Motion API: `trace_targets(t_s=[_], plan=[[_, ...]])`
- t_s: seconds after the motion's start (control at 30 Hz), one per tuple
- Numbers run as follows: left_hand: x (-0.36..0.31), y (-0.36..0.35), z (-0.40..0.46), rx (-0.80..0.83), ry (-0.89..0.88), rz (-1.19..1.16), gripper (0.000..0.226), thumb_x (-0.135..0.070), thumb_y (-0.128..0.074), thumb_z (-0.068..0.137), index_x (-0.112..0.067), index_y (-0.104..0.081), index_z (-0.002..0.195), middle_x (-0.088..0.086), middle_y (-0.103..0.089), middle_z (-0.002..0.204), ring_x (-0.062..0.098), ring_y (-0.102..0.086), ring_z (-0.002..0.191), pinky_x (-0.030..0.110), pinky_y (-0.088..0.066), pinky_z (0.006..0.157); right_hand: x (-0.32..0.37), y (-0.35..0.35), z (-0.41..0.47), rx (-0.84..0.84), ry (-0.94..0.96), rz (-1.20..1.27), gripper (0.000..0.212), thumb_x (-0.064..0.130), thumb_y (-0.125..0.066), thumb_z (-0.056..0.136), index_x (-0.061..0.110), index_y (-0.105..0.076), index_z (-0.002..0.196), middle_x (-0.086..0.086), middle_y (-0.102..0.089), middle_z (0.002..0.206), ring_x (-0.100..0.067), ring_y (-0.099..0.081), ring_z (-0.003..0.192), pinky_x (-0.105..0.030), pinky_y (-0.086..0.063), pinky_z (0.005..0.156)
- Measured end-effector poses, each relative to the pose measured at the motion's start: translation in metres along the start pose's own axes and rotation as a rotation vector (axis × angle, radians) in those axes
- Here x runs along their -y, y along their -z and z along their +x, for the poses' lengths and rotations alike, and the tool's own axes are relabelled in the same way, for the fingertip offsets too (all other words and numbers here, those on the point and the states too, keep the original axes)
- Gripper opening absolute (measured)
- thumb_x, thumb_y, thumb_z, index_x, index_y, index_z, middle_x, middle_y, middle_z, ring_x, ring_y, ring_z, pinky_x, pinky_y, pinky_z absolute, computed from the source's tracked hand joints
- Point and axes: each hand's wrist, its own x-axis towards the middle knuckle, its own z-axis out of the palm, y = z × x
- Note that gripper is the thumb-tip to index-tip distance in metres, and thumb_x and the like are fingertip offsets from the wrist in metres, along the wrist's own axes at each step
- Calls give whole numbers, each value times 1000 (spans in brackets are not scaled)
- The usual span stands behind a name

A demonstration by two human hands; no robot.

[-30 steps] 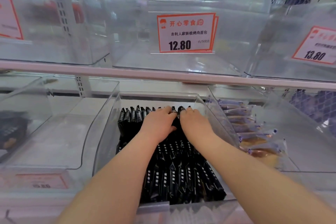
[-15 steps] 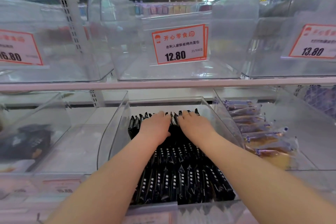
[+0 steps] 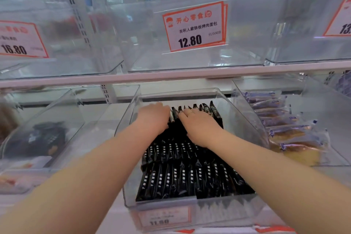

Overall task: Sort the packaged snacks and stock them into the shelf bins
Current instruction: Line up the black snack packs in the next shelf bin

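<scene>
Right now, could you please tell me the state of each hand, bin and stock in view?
left hand: resting on the black packets
right hand: flat on the black packets
black packets: rowed in the middle bin
middle bin: stocked
upper bin: looks unstocked
bread packs: lined in the right bin

Price card (image 3: 194, 26) on upper middle bin: 开心零食, 12.80. Left card (image 3: 20, 41): 16.80. Black packets (image 3: 182, 178): white characters, too small.

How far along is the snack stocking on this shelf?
Done: black snack packets fill the clear middle bin in rows. In hand: left hand and right hand press the back row. Left: the clear upper bin above looks empty.
</scene>
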Motion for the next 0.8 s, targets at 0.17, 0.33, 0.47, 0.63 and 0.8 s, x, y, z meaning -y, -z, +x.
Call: trace_targets(t_s=[0.17, 0.33, 0.47, 0.63, 0.8], plan=[[10, -5, -2, 108, 30, 7, 38, -37, -53, 92, -9, -51, 118, 11, -58, 118, 29, -55, 110, 40, -44, 95, -3, -2, 7, -80, -38, -51, 52, 30, -63, 86, 13, -39, 129, -8, -48, 130, -27, -47, 117, -36, -39, 88], [0, -2, -10, 71, 92, -26, 44, -31, -54, 93, -10, -41, 130, 10, -48, 126, 29, -48, 117, 39, -44, 89, 5, 10, -10, -32, 7, 49, 81, 36, -64, 85, 17, -15, 147, -11, -28, 149, -28, -33, 133, -37, -28, 107], [-14, 9, -48, -42, -125, -218, 30, -30, -61, 86, -16, -49, 110, 5, -52, 116, 23, -53, 107, 36, -46, 82, 16, 35, -49, -41, 136, 353, 52, 40, -67, 80, 18, -42, 120, 2, -46, 110, -18, -49, 101, -29, -42, 83], [-26, 6, -89, 369, -403, -197, 40, -41, -65, 82, -13, -54, 108, 5, -57, 111, 23, -54, 101, 34, -47, 82, 18, 38, -84, 447, 198, 441, 55, 50, -69, 76, 16, -49, 115, 5, -42, 99, -14, -47, 93, -27, -42, 82], [-27, 3, -95, 470, -445, -249, 49, -36, -66, 83, -15, -48, 123, 6, -48, 122, 24, -50, 109, 38, -44, 93, 29, 32, -86, 472, 156, 325, 66, 52, -70, 73, 20, -44, 124, 1, -37, 104, -21, -43, 107, -37, -42, 93]])
